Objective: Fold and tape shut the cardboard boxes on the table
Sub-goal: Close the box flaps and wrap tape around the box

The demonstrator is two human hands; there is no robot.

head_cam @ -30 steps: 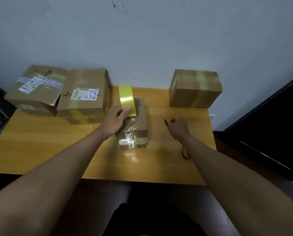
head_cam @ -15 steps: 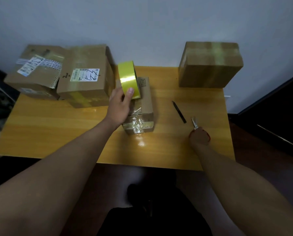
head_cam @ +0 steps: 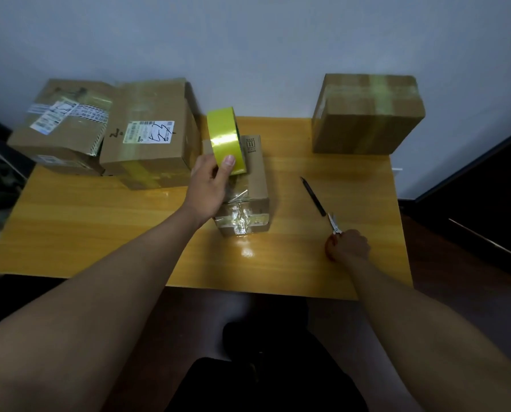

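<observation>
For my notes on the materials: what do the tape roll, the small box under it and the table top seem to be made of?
Tape roll: glossy yellowish plastic film, by its sheen. Small box: matte brown cardboard, its near end under crinkled clear tape. Table top: wood or wood-look laminate, lacquered; grain lines and glare show.

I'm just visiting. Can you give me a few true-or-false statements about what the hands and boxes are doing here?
1. The left hand holds the tape roll over the small box. True.
2. The right hand holds the pen. False: it grips the scissors; the pen lies on the table.
3. Four boxes are in view. True.
4. The tape roll is blue. False: it is yellow.
</observation>
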